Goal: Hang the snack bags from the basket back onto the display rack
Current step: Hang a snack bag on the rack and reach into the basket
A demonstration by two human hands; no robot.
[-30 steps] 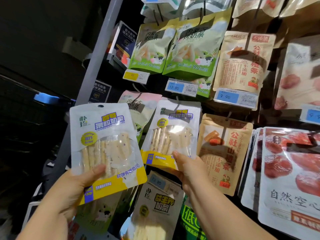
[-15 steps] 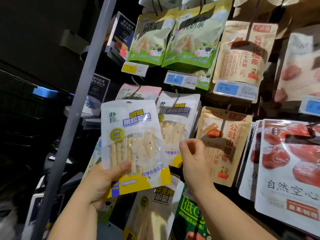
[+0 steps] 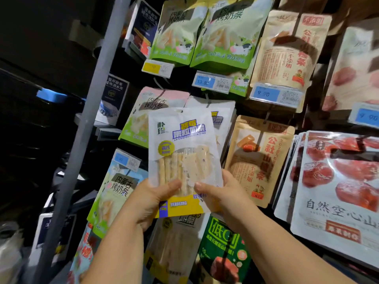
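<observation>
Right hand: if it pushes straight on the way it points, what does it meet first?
The right hand grips the white-and-yellow bag; pushing on, that bag would probably meet the matching bag hanging behind it. Depth is unclear.

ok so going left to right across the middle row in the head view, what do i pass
grey pole → pink-topped bag → held bag → tan bag → red fruit bags
</observation>
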